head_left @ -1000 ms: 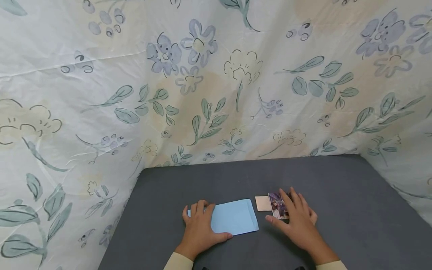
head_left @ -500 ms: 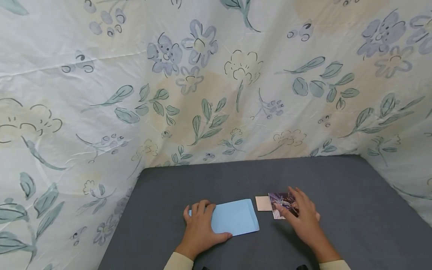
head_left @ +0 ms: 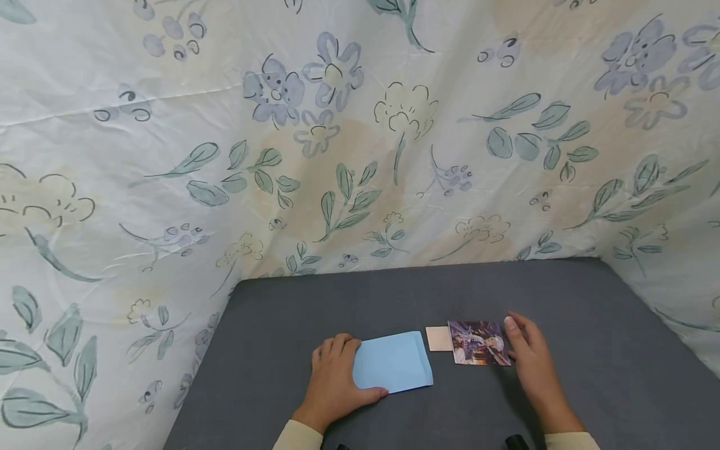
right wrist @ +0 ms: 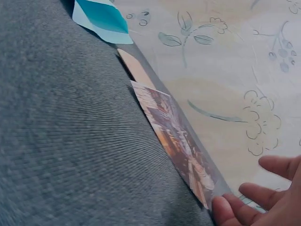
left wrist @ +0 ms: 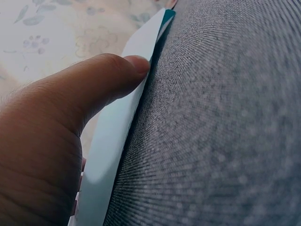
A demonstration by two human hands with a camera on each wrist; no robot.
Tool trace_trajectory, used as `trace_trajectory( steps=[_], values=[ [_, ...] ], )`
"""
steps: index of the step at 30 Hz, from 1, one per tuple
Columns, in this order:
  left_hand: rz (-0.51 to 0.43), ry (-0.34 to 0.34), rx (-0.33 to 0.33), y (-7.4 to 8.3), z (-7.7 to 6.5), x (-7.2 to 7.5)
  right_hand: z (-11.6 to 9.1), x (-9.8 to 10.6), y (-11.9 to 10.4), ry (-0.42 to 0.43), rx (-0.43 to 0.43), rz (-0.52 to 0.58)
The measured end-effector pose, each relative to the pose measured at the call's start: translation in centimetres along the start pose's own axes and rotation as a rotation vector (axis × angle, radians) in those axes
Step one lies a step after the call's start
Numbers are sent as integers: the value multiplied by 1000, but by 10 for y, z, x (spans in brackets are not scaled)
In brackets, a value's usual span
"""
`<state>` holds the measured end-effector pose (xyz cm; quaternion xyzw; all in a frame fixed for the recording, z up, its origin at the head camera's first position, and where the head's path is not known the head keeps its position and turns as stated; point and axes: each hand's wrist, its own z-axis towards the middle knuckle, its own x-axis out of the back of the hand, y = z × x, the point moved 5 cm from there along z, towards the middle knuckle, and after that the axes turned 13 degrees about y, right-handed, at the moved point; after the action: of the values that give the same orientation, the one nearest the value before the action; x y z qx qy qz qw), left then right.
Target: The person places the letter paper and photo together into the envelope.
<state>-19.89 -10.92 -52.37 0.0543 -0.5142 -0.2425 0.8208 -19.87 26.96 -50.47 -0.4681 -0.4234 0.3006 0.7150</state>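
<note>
A light blue envelope [head_left: 394, 362] lies on the dark grey table, its right end gaping onto a teal inside [right wrist: 101, 19] in the right wrist view. Holding its left part is my left hand [head_left: 334, 378], with the thumb [left wrist: 136, 63] on the near edge and the fingers bent over the far edge. Right of the envelope, a picture card [head_left: 478, 342] in purple and orange overlaps a small pale pink square [head_left: 439, 339]. Beside the card's right edge is my right hand [head_left: 534, 369], fingers loosely spread, with fingertips [right wrist: 221, 207] right at the card's corner.
A floral curtain [head_left: 349, 137] hangs behind and to both sides of the grey table [head_left: 365, 306]. A small black object [head_left: 515, 442] shows at the bottom edge near the right wrist.
My right hand has moved right, from over the picture card to its right edge, uncovering the card's face. The left hand and the envelope have stayed almost still.
</note>
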Motion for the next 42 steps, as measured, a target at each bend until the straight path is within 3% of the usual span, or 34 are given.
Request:
trace_trajectory(
  steps=[4,8,18,30,36,42],
  values=[
    [4,-9,1,0,1,0,-1,3,0,34,-120,-14],
    [5,-6,-4,-1,2,1,-2,3,-1,48,-170,-35],
    [15,-15,10,-1,4,-1,-3,-1,3,-17,-199,-42],
    [25,-16,15,-2,3,-5,3,-5,4,-19,-253,0],
    [16,-7,1,-3,1,-5,-1,-10,5,-72,-307,107],
    [-1,4,-14,-4,-2,-3,-4,-14,9,-111,-307,165]
  ],
)
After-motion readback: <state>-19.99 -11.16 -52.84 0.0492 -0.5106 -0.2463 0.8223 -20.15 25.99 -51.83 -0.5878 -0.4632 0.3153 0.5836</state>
